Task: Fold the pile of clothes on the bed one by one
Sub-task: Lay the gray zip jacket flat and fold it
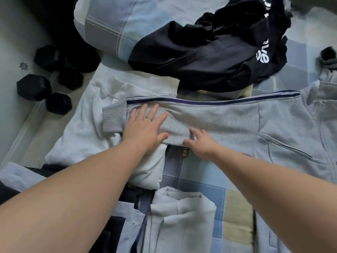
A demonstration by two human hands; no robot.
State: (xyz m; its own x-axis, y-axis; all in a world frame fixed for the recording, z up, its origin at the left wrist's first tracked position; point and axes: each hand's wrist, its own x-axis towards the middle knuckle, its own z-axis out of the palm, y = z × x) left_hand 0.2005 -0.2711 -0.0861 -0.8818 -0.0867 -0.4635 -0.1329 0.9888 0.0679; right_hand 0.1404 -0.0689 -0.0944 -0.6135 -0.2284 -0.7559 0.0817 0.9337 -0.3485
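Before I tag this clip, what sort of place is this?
Likely a bedroom: a crumpled black garment lies on a blue-and-beige checked bedspread, with matching checked bedding bundled behind and black hexagonal dumbbells on the floor beside.

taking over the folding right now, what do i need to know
Left hand: flat on the jacket sleeve, near the cuff.
Right hand: fingers bent at the sleeve's lower edge; grip unclear.
Jacket lies spread on the bed, sleeve stretched over a white top.
Done: light pieces nearest you look folded.
Left: finish the jacket, then the black pile.
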